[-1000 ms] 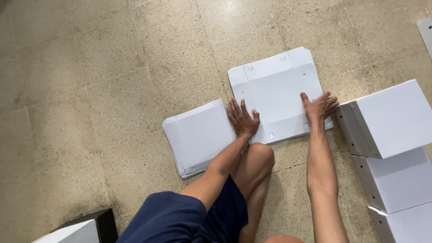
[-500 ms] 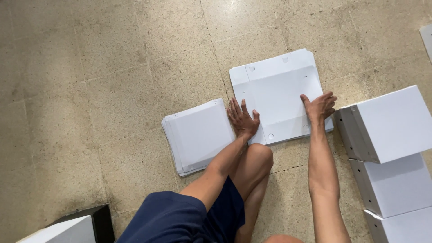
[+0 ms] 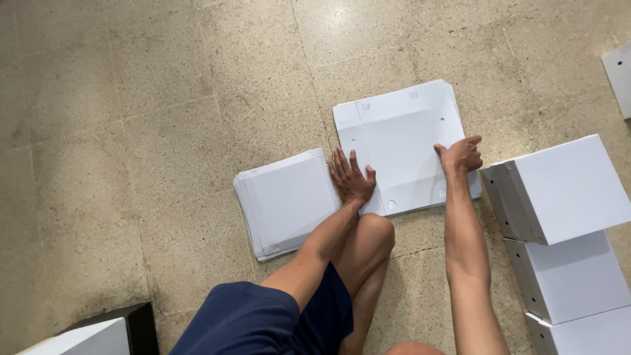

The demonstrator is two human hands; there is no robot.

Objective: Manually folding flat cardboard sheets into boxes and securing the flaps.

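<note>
A flat white cardboard box blank (image 3: pixel 401 141) with creases and small holes lies on the floor in front of me. My left hand (image 3: pixel 350 177) presses flat on its near left edge, fingers spread. My right hand (image 3: pixel 461 156) rests on the blank's right edge with the fingers curled around that side flap. A stack of several more flat white blanks (image 3: pixel 288 200) lies just left of my left hand. My bent knee (image 3: pixel 374 230) is just below the blank.
Assembled white boxes (image 3: pixel 559 190) stand in a row at the right, one behind another toward me. Another white box with a dark side (image 3: pixel 98 332) is at the bottom left. A white sheet's corner (image 3: pixel 619 75) shows at the far right. The floor (image 3: pixel 131 98) is beige speckled tile.
My right hand has curled its fingers over the blank's right edge, where it lay flatter before. My left hand stays pressed on the left edge.
</note>
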